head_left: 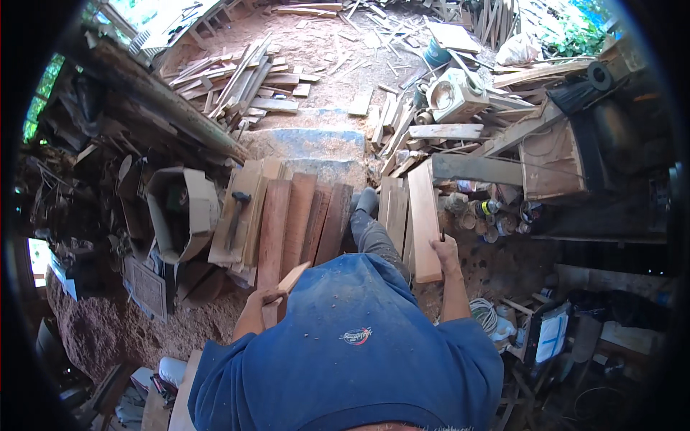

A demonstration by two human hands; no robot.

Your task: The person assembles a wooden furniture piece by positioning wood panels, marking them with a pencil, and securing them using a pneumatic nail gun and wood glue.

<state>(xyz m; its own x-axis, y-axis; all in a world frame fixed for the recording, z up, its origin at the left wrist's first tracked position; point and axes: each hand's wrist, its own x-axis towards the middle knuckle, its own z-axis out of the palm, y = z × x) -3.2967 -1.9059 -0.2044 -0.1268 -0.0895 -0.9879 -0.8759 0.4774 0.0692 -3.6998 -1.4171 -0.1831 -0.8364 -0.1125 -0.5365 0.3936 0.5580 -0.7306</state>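
Short pale wooden offcut [291,279], flat and rectangular, held in left hand [267,296] just above the near ends of the reddish-brown planks [298,219]; fingers wrapped closed around its lower end, upper end tilted up and to the right. Right hand [445,251] closed around a thin dark upright tool [442,235] (kind not discernible, too small), resting at the near end of a long pale plank [422,215] lying lengthwise on the right. Between both hands: blue-shirted torso and one grey-trousered leg [372,228] extended forward, foot against the plank ends. Reddish planks laid side by side, touching, with paler boards [241,212] to their left carrying a dark-headed hammer [237,212]. Further left, an open cardboard box [183,212]. Beyond, a concrete step [316,144], sawdust-strewn ground and loose heaps of scrap timber [230,82]. To the right, a cluster of small tins and jars [492,215] under a rough wooden bench. Judgement for handling: keep the offcut gripped low and firm with fingers clear of its working end, steady the long plank with the right forearm, and keep the extended foot clear of any shifting board.
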